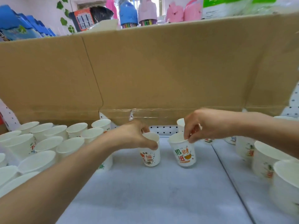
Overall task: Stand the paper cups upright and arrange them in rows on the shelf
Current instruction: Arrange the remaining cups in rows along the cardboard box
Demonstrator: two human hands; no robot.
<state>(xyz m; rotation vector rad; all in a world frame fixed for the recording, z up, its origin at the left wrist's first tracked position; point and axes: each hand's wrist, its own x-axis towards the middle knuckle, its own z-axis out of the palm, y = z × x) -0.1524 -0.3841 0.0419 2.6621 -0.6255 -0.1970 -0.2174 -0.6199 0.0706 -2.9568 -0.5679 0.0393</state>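
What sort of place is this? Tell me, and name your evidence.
Probably a small shop: a pegboard-backed shelf lined with many identical printed cups, and packaged stationery displayed higher up.

cardboard sheet [161,70], blue books [24,26], pink containers [184,12]

Two hands are counted, left hand [134,135] and right hand [208,125]; white printed paper cups [151,156]: two mid-shelf, a dozen-plus left, several right; one brown cardboard sheet [161,70].
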